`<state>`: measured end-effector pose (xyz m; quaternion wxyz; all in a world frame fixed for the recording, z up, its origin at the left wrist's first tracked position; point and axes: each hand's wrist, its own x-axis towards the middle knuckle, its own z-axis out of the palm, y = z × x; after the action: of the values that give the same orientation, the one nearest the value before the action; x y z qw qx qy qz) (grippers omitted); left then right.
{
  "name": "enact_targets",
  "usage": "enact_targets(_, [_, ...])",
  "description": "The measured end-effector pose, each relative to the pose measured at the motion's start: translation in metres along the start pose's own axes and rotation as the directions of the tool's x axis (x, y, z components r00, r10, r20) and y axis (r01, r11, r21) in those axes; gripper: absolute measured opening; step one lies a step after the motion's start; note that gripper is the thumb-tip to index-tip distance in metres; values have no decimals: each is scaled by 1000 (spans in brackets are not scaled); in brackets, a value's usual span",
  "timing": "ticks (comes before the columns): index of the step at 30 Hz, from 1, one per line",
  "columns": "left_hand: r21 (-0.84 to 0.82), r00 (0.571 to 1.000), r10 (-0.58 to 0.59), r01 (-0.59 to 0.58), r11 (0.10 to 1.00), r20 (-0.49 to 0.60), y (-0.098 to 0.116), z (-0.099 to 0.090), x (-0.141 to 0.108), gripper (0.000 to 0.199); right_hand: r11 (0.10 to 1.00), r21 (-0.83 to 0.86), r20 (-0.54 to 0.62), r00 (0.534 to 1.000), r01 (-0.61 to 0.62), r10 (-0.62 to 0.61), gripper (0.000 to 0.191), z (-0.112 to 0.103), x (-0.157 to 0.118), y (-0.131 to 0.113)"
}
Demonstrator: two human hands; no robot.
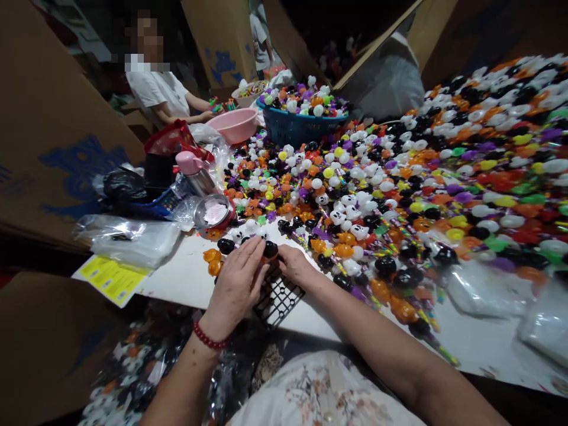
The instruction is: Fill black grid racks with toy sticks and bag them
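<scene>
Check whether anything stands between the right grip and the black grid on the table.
Nothing visible does: the right grip is right by the upper right part of the black grid. A black toy head is between the right grip and the left grip. Whether either touches the grid cannot be made out.

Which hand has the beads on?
The left hand: a dark-red round-bead bracelet circles its wrist. The right hand has a bare wrist.

To the left of my left hand (239, 275) runs a bare strip of worktop (180, 273), up to the plastic bags (128, 239); heaped toys (387, 186) block my right hand (291, 263) ahead and rightward.
</scene>
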<state>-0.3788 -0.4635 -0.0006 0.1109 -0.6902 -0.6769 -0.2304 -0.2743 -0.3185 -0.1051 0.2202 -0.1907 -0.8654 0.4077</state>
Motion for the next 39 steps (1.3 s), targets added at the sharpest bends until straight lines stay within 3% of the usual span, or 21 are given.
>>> enact_targets(6, [25,993,60,-63,998,105,-15,11,4,59,999,-32,-8,1000,-14,14,24,3,3,2])
enact_targets(10, [73,991,81,-89,993,109,-18,11,6,55,996,-65,-2,998,-61,61,22,5,2,1])
enact_targets(18, [164,984,99,-124,979,151,-16,10,16,46,983,-181,25,1000,4,0,22,7,2,3])
enact_targets(21, [145,988,123,-136,980,97,-4,1,15,47,984,-175,5,1000,12,-11,22,10,1,2])
enact_targets(24, [50,984,176,-175,983,-6,15,-9,-4,53,980,-199,28,999,-29,35,20,8,-2,-2])
enact_targets(27, [-42,980,197,-198,979,-32,27,-6,-44,51,967,-250,35,998,-41,52,16,-5,-7,-10])
enact_targets(29, [-41,987,161,-161,986,4,25,3,-72,47,934,-355,-13,999,-35,33,18,-18,-9,-15])
enact_targets(33, [31,993,51,-54,998,103,8,28,-114,47,747,-653,-66,992,-126,109,29,-44,4,-23])
enact_targets(39, [107,994,-34,23,994,107,4,64,-129,40,674,-714,-72,978,-189,197,26,-59,33,-29])
